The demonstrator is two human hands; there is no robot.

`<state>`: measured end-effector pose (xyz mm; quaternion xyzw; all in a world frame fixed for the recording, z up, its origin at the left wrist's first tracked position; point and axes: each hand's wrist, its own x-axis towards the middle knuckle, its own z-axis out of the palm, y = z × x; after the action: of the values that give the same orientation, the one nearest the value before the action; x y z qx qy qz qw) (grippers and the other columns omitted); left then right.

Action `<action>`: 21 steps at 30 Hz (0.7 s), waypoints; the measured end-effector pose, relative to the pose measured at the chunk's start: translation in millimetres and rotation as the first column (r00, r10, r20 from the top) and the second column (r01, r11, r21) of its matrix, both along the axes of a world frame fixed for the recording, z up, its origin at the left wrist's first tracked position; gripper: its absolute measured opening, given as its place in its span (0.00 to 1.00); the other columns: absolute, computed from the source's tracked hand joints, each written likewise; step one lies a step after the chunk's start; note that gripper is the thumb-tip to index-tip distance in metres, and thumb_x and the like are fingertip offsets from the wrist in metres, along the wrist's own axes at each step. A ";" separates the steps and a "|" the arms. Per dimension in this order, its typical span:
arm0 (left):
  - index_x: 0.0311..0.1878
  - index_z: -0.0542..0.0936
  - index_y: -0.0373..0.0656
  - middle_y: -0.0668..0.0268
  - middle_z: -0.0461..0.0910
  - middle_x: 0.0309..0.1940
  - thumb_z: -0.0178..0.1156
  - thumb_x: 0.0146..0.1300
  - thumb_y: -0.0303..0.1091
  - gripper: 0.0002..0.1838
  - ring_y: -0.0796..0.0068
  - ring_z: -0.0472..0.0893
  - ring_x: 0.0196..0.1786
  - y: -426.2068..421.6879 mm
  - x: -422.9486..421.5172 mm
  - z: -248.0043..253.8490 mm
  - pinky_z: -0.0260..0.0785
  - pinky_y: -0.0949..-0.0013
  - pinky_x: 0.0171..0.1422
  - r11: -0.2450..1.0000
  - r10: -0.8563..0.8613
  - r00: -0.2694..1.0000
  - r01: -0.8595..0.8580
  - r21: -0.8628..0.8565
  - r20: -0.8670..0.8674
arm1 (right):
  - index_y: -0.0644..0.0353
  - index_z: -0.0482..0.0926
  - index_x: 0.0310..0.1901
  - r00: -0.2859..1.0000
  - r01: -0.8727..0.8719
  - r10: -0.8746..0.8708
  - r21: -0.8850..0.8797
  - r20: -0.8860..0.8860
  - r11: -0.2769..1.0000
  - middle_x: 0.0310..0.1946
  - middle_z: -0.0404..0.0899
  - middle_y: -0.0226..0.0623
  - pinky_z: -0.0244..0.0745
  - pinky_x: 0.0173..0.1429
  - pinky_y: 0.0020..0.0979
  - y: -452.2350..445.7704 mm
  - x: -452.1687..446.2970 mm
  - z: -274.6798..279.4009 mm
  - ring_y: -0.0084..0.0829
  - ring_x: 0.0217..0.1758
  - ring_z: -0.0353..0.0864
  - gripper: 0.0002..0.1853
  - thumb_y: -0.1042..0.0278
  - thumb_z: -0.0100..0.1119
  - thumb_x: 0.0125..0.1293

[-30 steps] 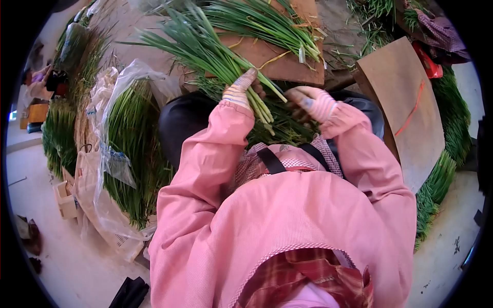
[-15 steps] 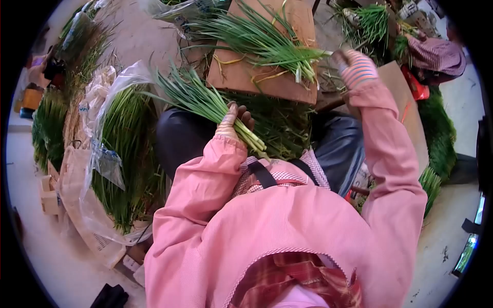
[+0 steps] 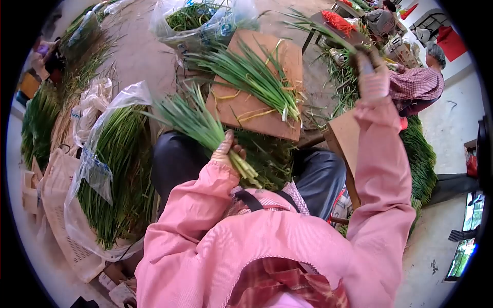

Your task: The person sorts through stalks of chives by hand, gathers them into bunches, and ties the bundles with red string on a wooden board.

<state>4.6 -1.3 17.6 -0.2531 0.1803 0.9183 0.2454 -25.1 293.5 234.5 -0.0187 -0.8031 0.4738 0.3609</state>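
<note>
My left hand [image 3: 227, 149] is closed round a bunch of garlic chives [image 3: 197, 115], its pale stem ends pointing down toward my lap and its green leaves fanning up to the left. Out to the upper right, my right hand [image 3: 371, 72] is raised and somewhat blurred. Its fingers are closed on a few chive stalks [image 3: 328, 35], whose leaves trail to the upper left. Between the two hands a pile of chives [image 3: 251, 77] lies on a brown wooden board [image 3: 220, 109], with yellowed leaves scattered beside it.
At left, a clear plastic bag [image 3: 77, 190] holds many chives. Another bag of greens [image 3: 190, 31] stands behind the board. A cardboard-coloured panel [image 3: 343, 138] is by my right knee. Another person [image 3: 418, 84] sits at upper right, near red ties [image 3: 339, 23].
My right hand has moved from the board's right end up and to the right, carrying chive stalks. My left hand keeps its bunch. The view has shifted, showing more of the room ahead.
</note>
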 end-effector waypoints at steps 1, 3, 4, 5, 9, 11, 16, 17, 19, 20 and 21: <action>0.36 0.75 0.50 0.74 0.71 0.22 0.63 0.51 0.36 0.10 0.80 0.69 0.20 4.3 2.1 1.9 0.66 0.73 0.23 0.999 -0.031 0.999 0.032 -0.036 0.024 | 0.60 0.72 0.47 0.986 -0.010 0.021 -0.063 0.167 0.998 0.29 0.77 0.31 0.65 0.29 0.17 -21.7 13.2 -20.2 0.18 0.27 0.72 0.14 0.72 0.52 0.58; 0.39 0.75 0.49 0.73 0.72 0.23 0.63 0.52 0.38 0.12 0.81 0.69 0.20 14.9 9.3 15.7 0.67 0.73 0.25 0.983 -0.094 0.995 0.097 -0.154 0.025 | 0.62 0.67 0.52 0.917 -0.055 0.106 -0.141 0.385 0.989 0.29 0.76 0.33 0.66 0.32 0.19 -69.4 39.6 -66.9 0.17 0.30 0.70 0.20 0.75 0.54 0.56; 0.41 0.75 0.50 0.70 0.76 0.28 0.62 0.52 0.35 0.12 0.78 0.73 0.25 17.8 12.3 5.2 0.68 0.72 0.27 0.981 -0.143 0.989 0.139 -0.136 -0.027 | 0.61 0.64 0.54 0.881 -0.092 0.156 -0.160 0.446 0.983 0.28 0.76 0.34 0.66 0.32 0.20 -85.1 51.4 -96.0 0.17 0.29 0.70 0.23 0.76 0.54 0.55; 0.41 0.75 0.49 0.70 0.76 0.28 0.62 0.52 0.36 0.13 0.77 0.74 0.25 21.5 12.7 -4.4 0.68 0.72 0.28 0.967 -0.206 0.978 0.198 -0.163 -0.036 | 0.61 0.64 0.54 0.834 -0.112 0.241 -0.276 0.495 0.955 0.28 0.75 0.33 0.66 0.31 0.20 -88.5 61.9 -135.7 0.17 0.29 0.69 0.24 0.76 0.55 0.54; 0.39 0.76 0.45 0.68 0.77 0.29 0.62 0.51 0.39 0.13 0.76 0.74 0.27 26.7 22.0 -22.7 0.67 0.72 0.29 0.894 -0.334 0.943 0.320 -0.313 0.009 | 0.60 0.65 0.53 0.649 -0.020 0.433 -0.554 0.626 0.832 0.29 0.75 0.31 0.63 0.31 0.19 -127.6 110.9 -188.7 0.17 0.28 0.68 0.23 0.74 0.56 0.54; 0.36 0.75 0.43 0.65 0.77 0.25 0.63 0.50 0.36 0.12 0.70 0.75 0.24 24.8 25.5 -18.4 0.69 0.66 0.26 0.894 -0.371 0.928 0.364 -0.261 0.027 | 0.62 0.68 0.49 0.633 -0.037 0.533 -0.665 0.562 0.746 0.29 0.75 0.32 0.66 0.34 0.20 -138.8 122.2 -193.9 0.18 0.31 0.70 0.19 0.75 0.56 0.54; 0.31 0.75 0.41 0.62 0.76 0.22 0.63 0.47 0.31 0.08 0.63 0.75 0.21 27.2 23.3 -24.4 0.71 0.60 0.22 0.905 -0.362 0.928 0.372 -0.207 0.083 | 0.64 0.72 0.41 0.498 0.007 0.623 -0.721 0.603 0.693 0.29 0.75 0.33 0.68 0.38 0.22 -140.0 118.4 -180.7 0.20 0.32 0.71 0.14 0.68 0.59 0.53; 0.30 0.76 0.40 0.61 0.77 0.22 0.63 0.47 0.31 0.08 0.63 0.76 0.22 28.2 24.8 -26.0 0.71 0.60 0.24 0.911 -0.336 0.940 0.340 -0.232 0.061 | 0.63 0.74 0.37 0.491 -0.015 0.549 -0.623 0.677 0.782 0.28 0.75 0.32 0.67 0.35 0.21 -137.2 111.3 -184.8 0.19 0.31 0.70 0.16 0.61 0.62 0.52; 0.31 0.76 0.40 0.61 0.77 0.23 0.63 0.47 0.31 0.08 0.63 0.76 0.22 28.2 23.7 -29.6 0.72 0.60 0.24 0.917 -0.338 0.938 0.347 -0.197 0.078 | 0.61 0.74 0.37 0.566 -0.090 0.566 -0.637 0.600 0.765 0.28 0.75 0.28 0.66 0.34 0.21 -134.7 92.6 -213.9 0.18 0.30 0.69 0.16 0.59 0.62 0.52; 0.32 0.77 0.40 0.61 0.78 0.24 0.63 0.47 0.31 0.09 0.63 0.77 0.23 27.2 22.2 -33.1 0.72 0.60 0.25 0.923 -0.340 0.936 0.351 -0.156 0.094 | 0.59 0.74 0.38 0.552 -0.103 0.596 -0.661 0.584 0.743 0.28 0.74 0.27 0.67 0.35 0.22 -134.8 86.5 -221.1 0.17 0.31 0.69 0.14 0.61 0.61 0.53; 0.34 0.77 0.39 0.61 0.78 0.26 0.62 0.48 0.31 0.10 0.63 0.77 0.24 25.2 21.1 -36.9 0.73 0.61 0.27 0.939 -0.308 0.949 0.315 -0.139 0.071 | 0.59 0.74 0.38 0.553 -0.108 0.603 -0.668 0.575 0.736 0.28 0.74 0.27 0.67 0.35 0.22 -136.8 84.1 -222.9 0.17 0.31 0.69 0.14 0.61 0.61 0.53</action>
<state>25.7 23.8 -19.3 -0.2612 0.2799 0.8454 0.3724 59.0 156.7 11.7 -0.1494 -0.6844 0.6987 -0.1452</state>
